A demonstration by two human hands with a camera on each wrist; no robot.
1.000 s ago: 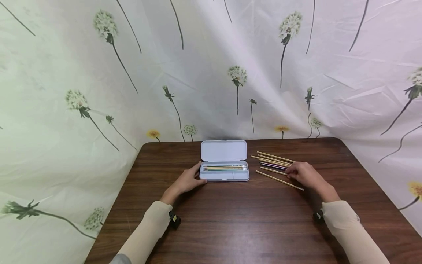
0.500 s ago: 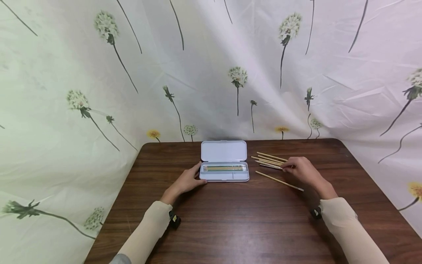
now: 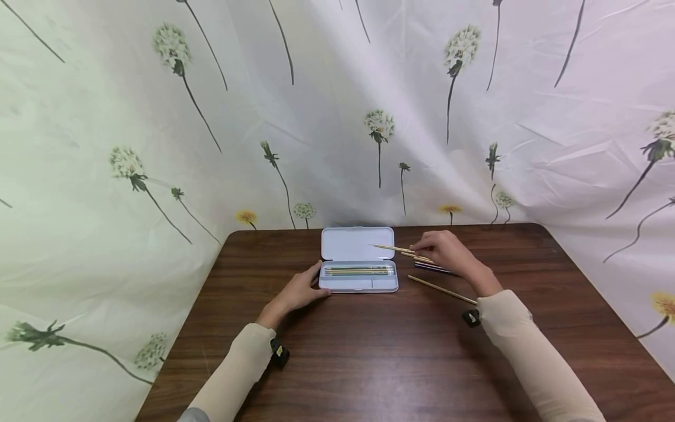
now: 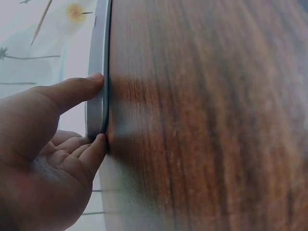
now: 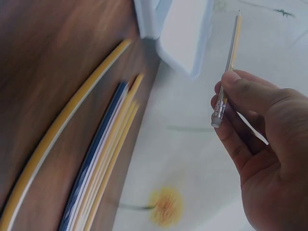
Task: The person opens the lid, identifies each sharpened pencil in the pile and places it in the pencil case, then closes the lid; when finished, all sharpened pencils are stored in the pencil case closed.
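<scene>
A white pencil case lies with its lid raised, several pencils in its back compartment. At its left end my left hand grips it, thumb on the front edge and fingers around the side; the left wrist view shows the thumb against the case wall. My right hand pinches a yellow pencil above the table, its point toward the lid. In the right wrist view that pencil is held near its eraser end between thumb and fingers.
Below the right hand lie several loose pencils, some yellow, one dark blue. A single yellow pencil rests apart, nearer the front. Behind the brown wooden table hangs a white cloth printed with dandelions.
My right hand has picked a pencil from the loose group, lifted it and carried it left toward the case's lid. The left hand stays at the case.
</scene>
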